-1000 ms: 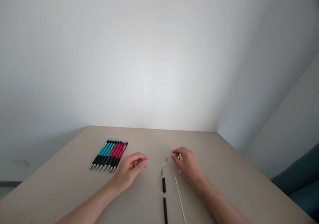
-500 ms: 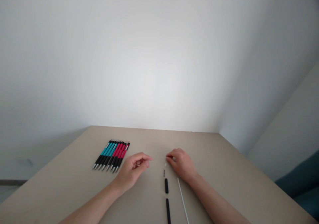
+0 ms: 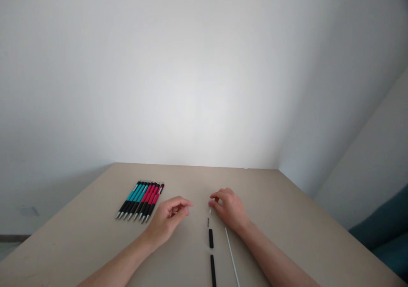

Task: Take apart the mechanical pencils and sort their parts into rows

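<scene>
My left hand (image 3: 168,219) hovers over the table with fingers loosely curled and the index finger reaching past the thumb; I see nothing held in it. To the right, my right hand (image 3: 230,208) rests low on the table, thumb and index finger slightly apart. Just below its fingertips lies a tiny clear piece (image 3: 209,211). A small spring (image 3: 208,222) follows in the same line, then a short black grip sleeve (image 3: 211,238) and a longer black tube (image 3: 213,270). Beside my right wrist runs a thin white rod (image 3: 232,255).
A row of several pens (image 3: 140,200), turquoise and red with black grips and silver tips, lies left of my left hand. The beige table (image 3: 95,236) meets a white wall (image 3: 197,87) at its far edge. Dark teal fabric (image 3: 382,231) hangs at the right.
My right thumb and index finger have parted a little, and more of the clear piece below them shows. My left hand has hardly moved. The whole view has shifted slightly.
</scene>
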`<state>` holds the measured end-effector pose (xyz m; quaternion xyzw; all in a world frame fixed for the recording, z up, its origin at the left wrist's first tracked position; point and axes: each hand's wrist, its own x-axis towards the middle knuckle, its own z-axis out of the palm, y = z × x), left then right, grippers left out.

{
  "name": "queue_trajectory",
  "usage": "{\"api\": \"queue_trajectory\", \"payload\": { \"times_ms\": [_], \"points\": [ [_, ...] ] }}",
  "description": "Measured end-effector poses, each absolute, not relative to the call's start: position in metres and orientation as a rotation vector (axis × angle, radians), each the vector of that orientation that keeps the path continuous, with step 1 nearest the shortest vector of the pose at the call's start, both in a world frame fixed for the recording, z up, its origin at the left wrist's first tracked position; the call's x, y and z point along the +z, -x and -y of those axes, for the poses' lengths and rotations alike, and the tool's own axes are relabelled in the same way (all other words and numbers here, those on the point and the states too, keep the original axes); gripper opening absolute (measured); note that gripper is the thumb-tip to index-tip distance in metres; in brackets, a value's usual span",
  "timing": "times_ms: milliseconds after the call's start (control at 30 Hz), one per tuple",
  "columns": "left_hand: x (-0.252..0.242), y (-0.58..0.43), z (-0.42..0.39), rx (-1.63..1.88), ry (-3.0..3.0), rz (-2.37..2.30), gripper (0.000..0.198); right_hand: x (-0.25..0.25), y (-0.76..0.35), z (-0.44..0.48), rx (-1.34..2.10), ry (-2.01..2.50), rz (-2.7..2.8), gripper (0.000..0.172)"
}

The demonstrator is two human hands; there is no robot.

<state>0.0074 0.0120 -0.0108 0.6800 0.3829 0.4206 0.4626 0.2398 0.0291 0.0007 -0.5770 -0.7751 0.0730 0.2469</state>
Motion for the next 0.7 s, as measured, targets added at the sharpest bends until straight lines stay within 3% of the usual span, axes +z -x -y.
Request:
{"api": "queue_trajectory", "payload": {
  "times_ms": [233, 467, 700],
  "points": [
    [-0.01, -0.006, -0.013, 1.028, -1.676, -0.959, 0.029, 0.019, -0.256, -0.016, 0.283, 1.521, 2.227, 0.013],
    [-0.014, -0.005, -0.013, 1.029, -1.69, -0.95, 0.03, 0.015, -0.248, -0.007, 0.304, 1.179, 2.572, 0.029],
    [-0.013, -0.005, -0.013, 1.029, -1.688, -0.968, 0.032, 0.013, -0.246, -0.01, 0.288, 1.195, 2.607, 0.027]
  ]
}}
